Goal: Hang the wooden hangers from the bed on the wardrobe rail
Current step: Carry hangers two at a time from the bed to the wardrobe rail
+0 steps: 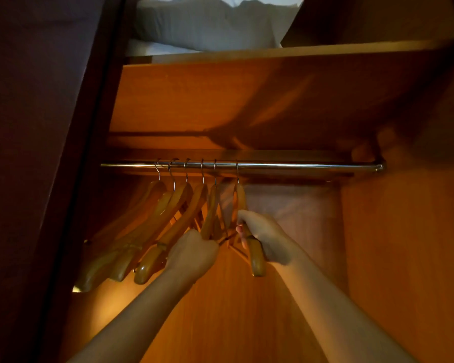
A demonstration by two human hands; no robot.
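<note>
I am reaching up into the wardrobe with both bare arms, and six wooden hangers (178, 205) are hanging in a row on the rail (299, 166), all on its left half. The rail is a shiny metal tube running across the cupboard, and its right half is lying bare.

Each hanger is showing a thin silvery wire hook looped over the rail and a thick, curved body of glossy honey-coloured wood with rounded ends. The four on the left are swinging out slantwise towards the dark door panel (37, 127), their lower tips fanning apart and their crossbars overlapping behind them.

My right hand (265, 237) is gripping the last hanger (256, 258), the rightmost one, with fingers and thumb wrapping round its near arm just above the tip, which is sticking out below my palm. Its hook is sitting on the rail a little apart from the others.

My left hand (192, 255) is closing in a fist round the lower end of the fifth hanger (211, 210), just beside it; the back of my hand is hiding the fingers themselves.

Above, a wooden shelf (273, 52) is carrying a white pillow (210, 24).
</note>
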